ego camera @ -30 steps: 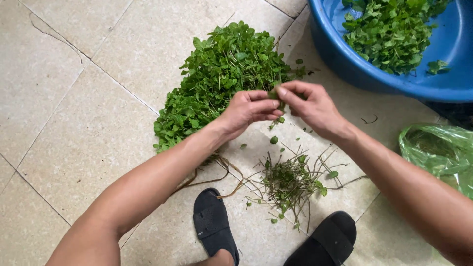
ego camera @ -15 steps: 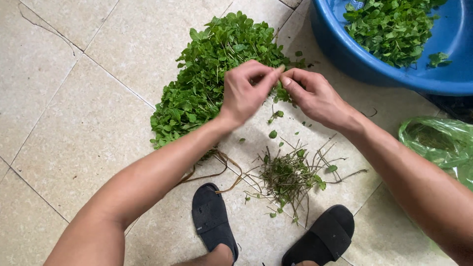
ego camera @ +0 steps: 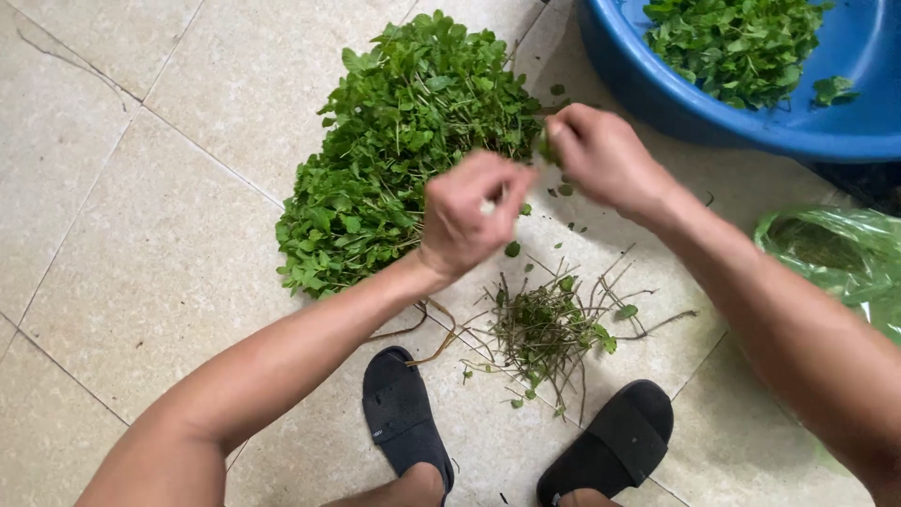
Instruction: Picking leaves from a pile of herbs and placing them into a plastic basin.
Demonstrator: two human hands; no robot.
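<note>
Left hand seemingly fisted, blurred; right hand pinched shut.

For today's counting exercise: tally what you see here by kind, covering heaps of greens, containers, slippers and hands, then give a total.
Heaps of leafy greens: 2 (floor heap, greens in the basin)
Stem scraps pile: 1
Blue basin: 1
Green plastic bag: 1
Black slippers: 2 ()
Hands: 2 (left hand, right hand)
Total: 9

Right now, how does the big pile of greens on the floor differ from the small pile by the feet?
The big pile is dense, bright green and leafy; the small pile is mostly thin bare stems with few leaves. The big pile is far larger and lies left of the hands; the small pile is scattered near the sandals. Both lie on the tiles.
</note>
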